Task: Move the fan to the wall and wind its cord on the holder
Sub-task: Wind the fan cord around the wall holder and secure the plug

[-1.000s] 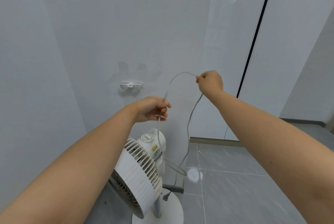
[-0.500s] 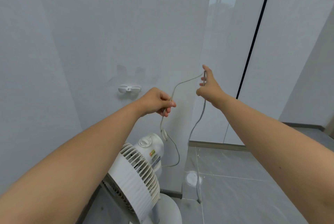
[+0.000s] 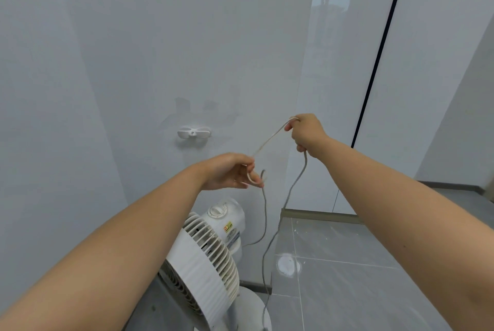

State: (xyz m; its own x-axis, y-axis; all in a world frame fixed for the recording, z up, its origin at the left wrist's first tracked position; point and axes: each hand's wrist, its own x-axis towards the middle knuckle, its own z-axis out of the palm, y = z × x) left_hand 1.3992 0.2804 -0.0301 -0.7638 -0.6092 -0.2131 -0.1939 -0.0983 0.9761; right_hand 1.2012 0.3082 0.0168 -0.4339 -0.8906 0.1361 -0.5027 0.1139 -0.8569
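Note:
A white pedestal fan [image 3: 205,264] stands on the floor close to the white wall, below my arms. Its grey cord [image 3: 291,191] runs from the fan up to my left hand [image 3: 230,171], which holds a small loop of it. From there the cord stretches taut up to my right hand [image 3: 306,131], which grips it. Below that hand the rest of the cord hangs down to the floor. The white cord holder [image 3: 194,133] is fixed on the wall, up and left of my left hand, with no cord on it.
The fan's round base [image 3: 251,306] rests on grey floor tiles [image 3: 347,277]. A white spot [image 3: 287,264] marks the floor beside it. White panels with a dark vertical gap [image 3: 377,63] stand to the right. A grey skirting strip [image 3: 320,215] runs along their foot.
My right hand has closed on the cord and dropped slightly. My left hand now holds a small loop. The stretch of cord between the hands has pulled taut.

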